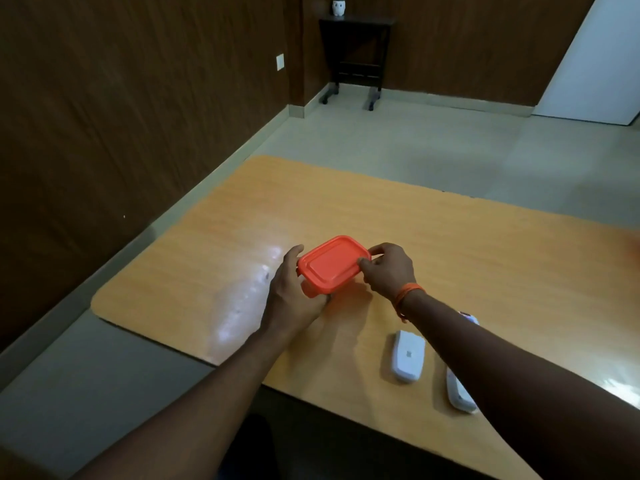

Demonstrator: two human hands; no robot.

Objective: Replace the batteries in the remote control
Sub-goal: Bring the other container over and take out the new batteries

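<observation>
A small orange plastic box (330, 263) with its lid on is held just above the wooden table (450, 237). My left hand (292, 292) grips the box from its left side and underneath. My right hand (389, 268) pinches the right edge of the lid with thumb and fingers. A white battery cover (408, 355) lies flat on the table near the front. To its right, the white remote control (459, 393) lies partly hidden under my right forearm. What the box holds is hidden.
The table's front edge (346, 410) runs diagonally below my arms. Grey floor (381, 143) lies beyond the table. A dark side table (355, 53) with a white pot stands by the brown wall at the back.
</observation>
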